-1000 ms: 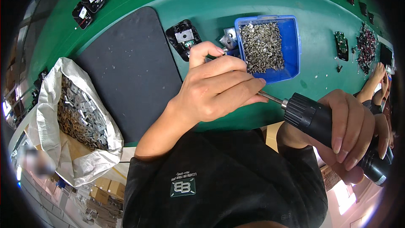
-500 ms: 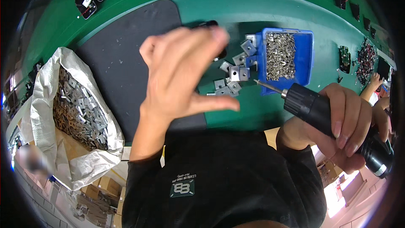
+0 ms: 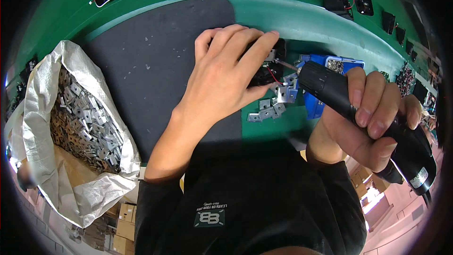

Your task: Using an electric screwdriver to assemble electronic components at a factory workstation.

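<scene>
Black casing [image 3: 276, 70] is held by the left hand [image 3: 221, 73], screwdriver [image 3: 325, 84] by the right hand [image 3: 373, 108].

We see a green surface [image 3: 283, 16] with a dark mat [image 3: 155, 66] across its left. By the mat's right edge is an open black case [image 3: 258, 77], its underside hidden. Nearer, we find small metal plates [image 3: 265, 112], with a blue bin [image 3: 314, 106] just to their right. Far right, we spot a heap of small parts [image 3: 406, 79].
</scene>
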Demonstrator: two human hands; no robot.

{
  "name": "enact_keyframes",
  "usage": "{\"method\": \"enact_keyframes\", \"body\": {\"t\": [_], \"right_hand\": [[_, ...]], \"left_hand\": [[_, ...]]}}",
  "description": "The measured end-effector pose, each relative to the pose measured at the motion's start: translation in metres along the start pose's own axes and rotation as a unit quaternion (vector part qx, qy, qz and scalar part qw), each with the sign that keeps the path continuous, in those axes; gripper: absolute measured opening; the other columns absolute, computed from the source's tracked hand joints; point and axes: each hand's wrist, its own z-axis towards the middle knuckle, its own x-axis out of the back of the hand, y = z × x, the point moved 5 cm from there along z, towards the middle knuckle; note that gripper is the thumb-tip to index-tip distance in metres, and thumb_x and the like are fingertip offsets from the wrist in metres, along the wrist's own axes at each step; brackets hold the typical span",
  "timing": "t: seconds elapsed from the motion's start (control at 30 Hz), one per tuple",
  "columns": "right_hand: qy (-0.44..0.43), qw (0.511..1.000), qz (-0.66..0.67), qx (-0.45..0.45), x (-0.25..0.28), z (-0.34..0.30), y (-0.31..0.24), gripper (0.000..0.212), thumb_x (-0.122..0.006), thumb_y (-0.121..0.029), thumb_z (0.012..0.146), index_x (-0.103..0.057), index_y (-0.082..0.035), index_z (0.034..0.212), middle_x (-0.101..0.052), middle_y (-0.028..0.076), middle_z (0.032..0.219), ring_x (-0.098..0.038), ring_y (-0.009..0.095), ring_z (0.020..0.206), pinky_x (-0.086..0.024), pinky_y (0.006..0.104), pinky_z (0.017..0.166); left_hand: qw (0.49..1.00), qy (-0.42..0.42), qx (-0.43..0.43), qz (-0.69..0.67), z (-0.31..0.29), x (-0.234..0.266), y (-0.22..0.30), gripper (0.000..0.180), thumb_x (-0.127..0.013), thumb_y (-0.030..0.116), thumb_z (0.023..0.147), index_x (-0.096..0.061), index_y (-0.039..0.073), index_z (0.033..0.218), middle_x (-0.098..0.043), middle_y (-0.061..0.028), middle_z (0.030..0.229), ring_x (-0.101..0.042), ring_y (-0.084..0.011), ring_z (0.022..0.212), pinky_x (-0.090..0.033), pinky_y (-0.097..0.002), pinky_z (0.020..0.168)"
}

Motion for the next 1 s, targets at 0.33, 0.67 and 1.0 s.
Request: {"method": "enact_keyframes", "body": {"t": [0.33, 0.67, 1.0], "right_hand": [[-0.019, 1.000, -0.008, -0.004, -0.003, 0.006, 0.013, 0.040, -0.068, -0.021, 0.078, -0.053, -0.019, 0.115, -0.052, -0.008, 0.075, -0.047, 0.007, 0.069, -0.033, 0.0245, 0.072], [-0.035, 0.999, -0.023, -0.024, -0.006, 0.003, 0.013, 0.036, -0.068, -0.019, 0.080, -0.053, -0.019, 0.113, -0.053, -0.006, 0.075, -0.047, 0.008, 0.070, -0.033, 0.0253, 0.071], [-0.124, 0.992, -0.034, 0.001, -0.018, 0.022, 0.019, 0.029, -0.066, -0.013, 0.082, -0.045, -0.019, 0.101, -0.050, -0.004, 0.073, -0.047, 0.011, 0.066, -0.036, 0.0279, 0.066]], "left_hand": [[1.000, -0.005, 0.003, -0.018, 0.001, -0.001, -0.003, 0.071, -0.080, 0.025, 0.056, -0.058, 0.013, 0.122, -0.058, -0.0049, 0.111, -0.051, -0.0242, 0.109, -0.031, -0.0409, 0.094], [1.000, -0.005, 0.004, -0.015, -0.003, -0.005, -0.003, 0.072, -0.079, 0.025, 0.055, -0.058, 0.014, 0.123, -0.058, -0.0048, 0.110, -0.051, -0.0236, 0.109, -0.032, -0.0406, 0.093], [1.000, 0.003, 0.007, -0.027, 0.012, 0.004, -0.006, 0.070, -0.079, 0.024, 0.053, -0.060, 0.013, 0.119, -0.058, -0.0048, 0.105, -0.052, -0.0240, 0.105, -0.034, -0.0398, 0.091]]}}
